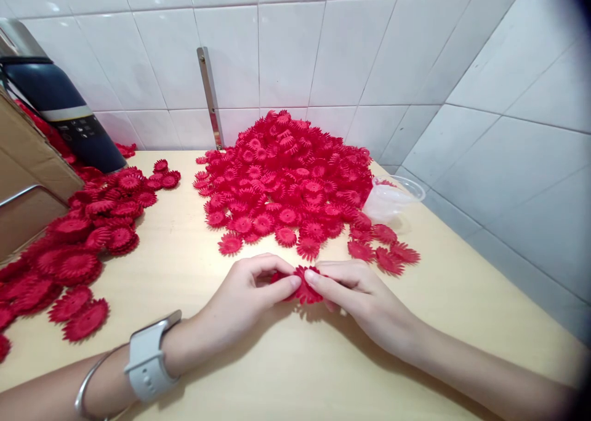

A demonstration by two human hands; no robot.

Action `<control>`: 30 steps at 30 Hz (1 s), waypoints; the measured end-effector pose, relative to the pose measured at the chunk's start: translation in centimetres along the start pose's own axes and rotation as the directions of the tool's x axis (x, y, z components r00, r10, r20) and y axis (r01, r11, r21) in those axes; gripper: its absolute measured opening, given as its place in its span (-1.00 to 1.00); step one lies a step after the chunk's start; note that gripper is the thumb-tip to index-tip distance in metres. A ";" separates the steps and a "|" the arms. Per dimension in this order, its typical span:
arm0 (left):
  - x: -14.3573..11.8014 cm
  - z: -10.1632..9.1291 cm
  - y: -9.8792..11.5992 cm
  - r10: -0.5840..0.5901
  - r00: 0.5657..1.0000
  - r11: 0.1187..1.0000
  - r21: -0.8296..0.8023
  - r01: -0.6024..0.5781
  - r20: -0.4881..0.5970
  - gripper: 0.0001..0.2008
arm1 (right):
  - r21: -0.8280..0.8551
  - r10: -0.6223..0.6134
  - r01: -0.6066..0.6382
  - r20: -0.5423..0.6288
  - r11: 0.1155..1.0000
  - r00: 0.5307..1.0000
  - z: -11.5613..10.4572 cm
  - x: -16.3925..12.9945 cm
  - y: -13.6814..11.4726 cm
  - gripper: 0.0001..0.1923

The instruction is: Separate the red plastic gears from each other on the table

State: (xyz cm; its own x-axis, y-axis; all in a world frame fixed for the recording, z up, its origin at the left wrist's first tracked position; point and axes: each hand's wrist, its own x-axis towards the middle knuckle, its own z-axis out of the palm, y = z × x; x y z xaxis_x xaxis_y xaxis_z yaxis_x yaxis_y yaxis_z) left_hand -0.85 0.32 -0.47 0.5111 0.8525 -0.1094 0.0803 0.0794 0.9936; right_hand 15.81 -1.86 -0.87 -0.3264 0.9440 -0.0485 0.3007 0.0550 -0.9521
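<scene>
Two bare forearms, no sleeves in view. Left hand (pixel 244 295): slim fingers, short plain nails, no rings seen. Left wrist: watch (pixel 146 359) with pale grey-white band, smooth rubbery look, small round holes or studs along strap, face turned out of sight. Just behind watch: thin silver bangle (pixel 87 385), plain metal loop, loose on forearm. Right hand (pixel 364 298): slim fingers, short unpainted nails, no ring, wrist and forearm bare, nothing worn

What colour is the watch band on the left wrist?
Light grey. The watch band on the left hand's wrist shows best in the head view.
</scene>
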 end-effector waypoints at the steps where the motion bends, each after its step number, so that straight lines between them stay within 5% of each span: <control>1: 0.0 0.0 0.0 -0.003 1.000 1.000 -0.004 0.003 -0.001 -0.90 | -0.014 -0.017 0.017 0.004 1.000 1.000 0.0 0.0 -0.1 -0.64; 7: 0.0 0.0 0.0 -0.019 1.000 1.000 -0.021 0.019 -0.010 -0.93 | -0.158 -0.105 0.113 0.053 0.981 0.993 0.0 0.0 0.1 -0.72; 17: 0.2 0.0 -0.1 -0.019 1.000 0.999 -0.040 0.019 0.014 -0.95 | 0.036 0.001 -0.003 0.052 0.999 0.999 -0.1 0.1 0.1 -0.64; 30: -0.1 0.0 0.0 -0.030 0.995 0.995 -0.090 0.038 0.095 -0.89 | 0.145 -0.118 0.103 0.099 0.984 0.988 -0.2 0.2 0.5 -0.61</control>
State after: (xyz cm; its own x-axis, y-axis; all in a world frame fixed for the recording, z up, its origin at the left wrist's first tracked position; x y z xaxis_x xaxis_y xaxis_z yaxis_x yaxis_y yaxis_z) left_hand -0.91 0.29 -0.50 0.5875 0.7968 -0.1412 0.0226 0.1583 0.9871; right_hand 16.06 -1.56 -1.27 -0.4468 0.8940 0.0343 0.1323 0.1039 -0.9857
